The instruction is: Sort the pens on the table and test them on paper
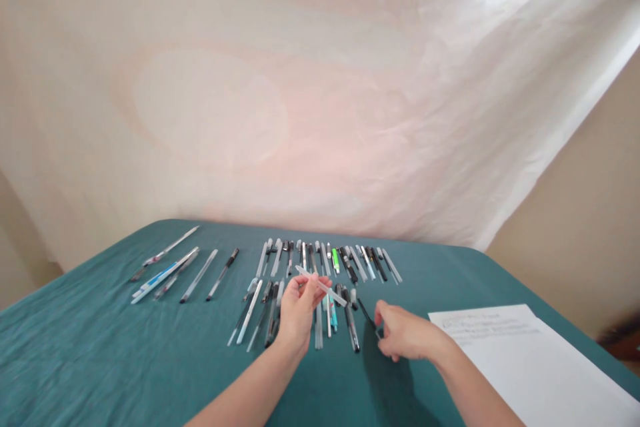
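My left hand (pixel 299 310) is raised a little above the teal tablecloth (pixel 100 347) and pinches a clear white pen (pixel 320 285) that points up and to the left. My right hand (pixel 407 333) hovers low over the cloth to the right, its fingers closed on a thin black pen (pixel 367 312) by its near end. Both hands are over the near row of pens (pixel 265 313). A far row of pens (pixel 330 259) lies just beyond them.
A separate group of pens (pixel 175 270) lies spread at the left of the table. A white sheet of paper (pixel 525 360) with faint writing lies at the right near the table edge. A pale sheet hangs behind the table.
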Demonstrator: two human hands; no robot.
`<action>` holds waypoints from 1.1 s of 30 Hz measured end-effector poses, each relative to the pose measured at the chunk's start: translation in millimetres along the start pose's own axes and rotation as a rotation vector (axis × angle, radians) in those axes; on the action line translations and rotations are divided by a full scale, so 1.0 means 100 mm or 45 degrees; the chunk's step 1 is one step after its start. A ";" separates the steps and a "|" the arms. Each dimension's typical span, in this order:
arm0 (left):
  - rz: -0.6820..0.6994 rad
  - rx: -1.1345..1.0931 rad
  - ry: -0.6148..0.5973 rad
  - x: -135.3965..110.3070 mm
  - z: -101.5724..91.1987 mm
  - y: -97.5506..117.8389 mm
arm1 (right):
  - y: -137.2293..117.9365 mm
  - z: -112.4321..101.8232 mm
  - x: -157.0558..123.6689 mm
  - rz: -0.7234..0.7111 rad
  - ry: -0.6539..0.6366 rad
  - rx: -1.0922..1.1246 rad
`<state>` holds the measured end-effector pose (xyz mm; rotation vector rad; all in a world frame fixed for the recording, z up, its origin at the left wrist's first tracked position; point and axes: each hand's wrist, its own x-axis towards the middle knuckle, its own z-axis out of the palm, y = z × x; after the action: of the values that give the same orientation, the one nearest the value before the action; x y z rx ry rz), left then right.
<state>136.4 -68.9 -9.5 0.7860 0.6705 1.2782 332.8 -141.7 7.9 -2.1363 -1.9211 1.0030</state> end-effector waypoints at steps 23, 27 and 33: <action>-0.058 0.259 -0.255 -0.23 0.18 0.01 | -0.59 -0.03 -0.16 -0.474 0.397 0.542; -0.099 0.254 -0.286 -0.29 0.21 0.00 | -0.61 0.00 -0.17 -0.459 0.511 0.423; -0.071 0.277 -0.210 -0.29 0.23 0.01 | -0.34 -0.05 -0.02 -0.238 0.514 0.299</action>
<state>149.2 -100.7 4.9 1.0325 0.6999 1.0877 306.7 -135.4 29.1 -1.8205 -1.6777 0.6618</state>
